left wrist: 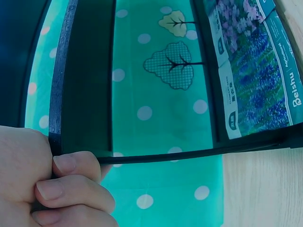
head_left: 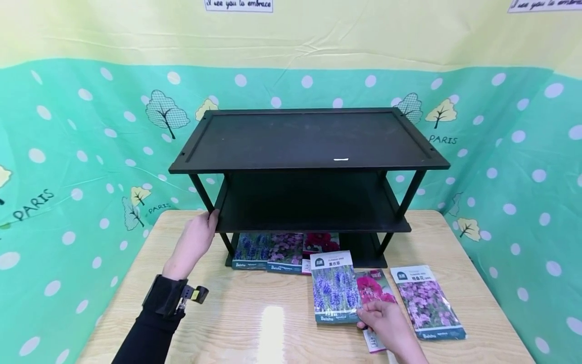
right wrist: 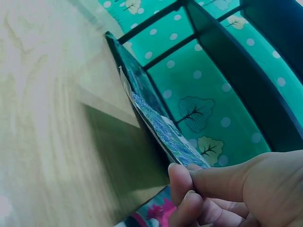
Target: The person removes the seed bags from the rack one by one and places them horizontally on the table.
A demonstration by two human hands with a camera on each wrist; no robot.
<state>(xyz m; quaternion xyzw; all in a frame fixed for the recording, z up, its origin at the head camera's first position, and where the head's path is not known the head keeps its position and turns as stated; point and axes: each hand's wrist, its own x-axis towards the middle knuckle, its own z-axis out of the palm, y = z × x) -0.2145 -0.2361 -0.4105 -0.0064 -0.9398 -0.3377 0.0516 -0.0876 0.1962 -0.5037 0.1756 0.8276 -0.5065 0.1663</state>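
My right hand (head_left: 388,323) pinches the lower right corner of a seed packet (head_left: 335,285) with purple-blue flower spikes, thumb on top. In the right wrist view this packet (right wrist: 163,130) is seen nearly edge-on, over its shadow on the tabletop. My left hand (head_left: 196,240) grips the left end of the middle tier of a black three-tier shelf (head_left: 309,141); curled fingers (left wrist: 78,187) show around its edge in the left wrist view. Three packets stand on the bottom tier: blue-purple (head_left: 251,248), pink-purple (head_left: 285,248) and dark red (head_left: 321,241), the last partly hidden.
On the wooden table (head_left: 236,323), a packet with magenta flowers (head_left: 374,287) lies partly under my right hand and the pinched packet. A pink-purple flower packet (head_left: 427,303) lies to its right. Dotted green cloth (head_left: 82,202) hangs behind and at both sides.
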